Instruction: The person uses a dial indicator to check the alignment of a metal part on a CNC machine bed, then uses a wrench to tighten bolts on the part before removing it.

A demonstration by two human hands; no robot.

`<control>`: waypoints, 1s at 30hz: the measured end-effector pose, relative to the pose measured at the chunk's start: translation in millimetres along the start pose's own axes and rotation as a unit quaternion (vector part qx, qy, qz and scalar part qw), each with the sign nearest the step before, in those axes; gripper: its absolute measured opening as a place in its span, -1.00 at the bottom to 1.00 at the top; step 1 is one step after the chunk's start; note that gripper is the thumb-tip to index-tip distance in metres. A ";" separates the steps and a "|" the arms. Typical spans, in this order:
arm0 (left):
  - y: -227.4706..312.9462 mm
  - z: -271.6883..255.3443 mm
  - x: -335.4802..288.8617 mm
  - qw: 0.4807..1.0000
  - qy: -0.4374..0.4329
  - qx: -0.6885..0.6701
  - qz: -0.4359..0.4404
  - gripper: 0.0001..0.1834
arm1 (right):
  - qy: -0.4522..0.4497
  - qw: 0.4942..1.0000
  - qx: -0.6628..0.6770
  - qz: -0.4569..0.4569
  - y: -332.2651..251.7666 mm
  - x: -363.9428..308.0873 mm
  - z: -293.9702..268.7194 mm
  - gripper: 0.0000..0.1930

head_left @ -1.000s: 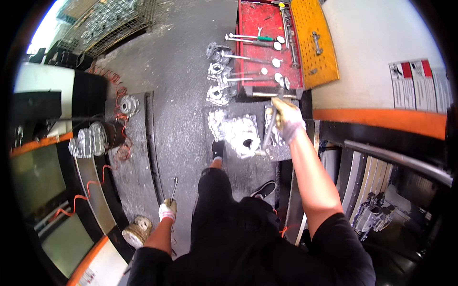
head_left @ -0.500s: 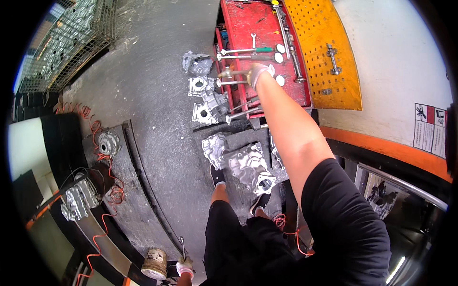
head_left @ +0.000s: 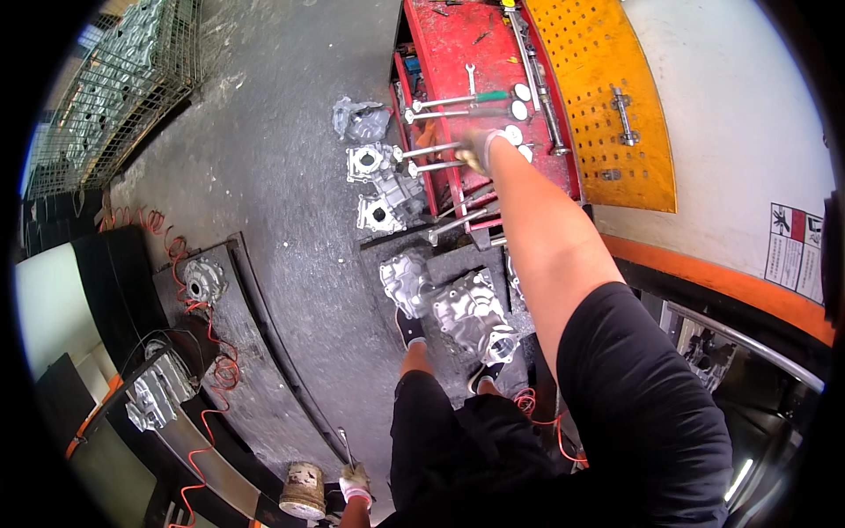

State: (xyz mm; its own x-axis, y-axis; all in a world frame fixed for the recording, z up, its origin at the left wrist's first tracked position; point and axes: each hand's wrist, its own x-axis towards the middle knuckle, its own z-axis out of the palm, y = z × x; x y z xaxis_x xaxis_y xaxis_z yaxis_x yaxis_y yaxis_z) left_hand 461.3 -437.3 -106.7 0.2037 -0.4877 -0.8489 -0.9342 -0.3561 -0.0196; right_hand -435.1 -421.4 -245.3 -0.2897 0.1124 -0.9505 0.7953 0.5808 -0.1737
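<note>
At the red workbench top, my right hand in a pale work glove is slightly blurred. Its fingers are closed around the handle of a long metal dial-ended wrench with a round white disc at its far end. A second such wrench lies just below it, close to my fingers. Low in the picture, my left hand, also gloved, grips a slim metal wrench that points up and away. The left fingers are partly hidden by the glove's angle.
More long wrenches, one with a green handle, lie on the bench beside a yellow perforated panel. Cast metal housings stand by my feet and along the bench. A bucket, a wire cage and red coiled hose are leftward.
My right hand has come down a little with the dial-ended wrench, which was blurred above the other one. My left hand still holds its wrench. The whole view has shifted slightly.
</note>
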 end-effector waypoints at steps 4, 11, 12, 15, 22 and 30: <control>6.8 3.1 -3.6 1.000 0.004 0.014 0.027 -0.75 | 0.128 0.986 -0.089 -0.054 -20.5 22.3 -24.7 -0.62; 0.3 3.1 -4.4 1.000 0.011 0.001 0.017 -0.75 | 0.029 0.974 0.224 0.030 -57.8 52.2 -29.3 -0.67; -2.9 1.8 -5.6 0.999 0.010 -0.030 0.013 -0.77 | 0.043 0.963 0.264 0.016 -59.3 52.9 -26.6 -0.69; -14.1 -4.9 -11.7 0.999 0.013 -0.036 -0.033 -0.86 | 0.020 0.929 0.371 0.012 -57.3 54.1 -21.5 -0.72; -22.0 2.5 -11.4 0.996 0.023 -0.060 -0.061 -0.87 | 0.014 0.873 0.471 -0.127 -31.4 -8.0 -14.8 -0.85; 27.7 15.7 -4.5 0.999 0.012 0.004 0.030 -0.79 | -0.163 0.834 0.382 -0.364 106.5 -287.2 -23.3 -0.81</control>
State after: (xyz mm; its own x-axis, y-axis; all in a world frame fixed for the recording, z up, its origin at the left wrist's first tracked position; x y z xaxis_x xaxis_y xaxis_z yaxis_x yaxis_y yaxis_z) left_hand 429.8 -432.5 -111.7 0.1547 -0.5261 -0.8363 -0.9470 -0.3200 0.0261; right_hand -279.6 -373.1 15.2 -0.7827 -0.3427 -0.5195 0.6150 -0.2980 -0.7301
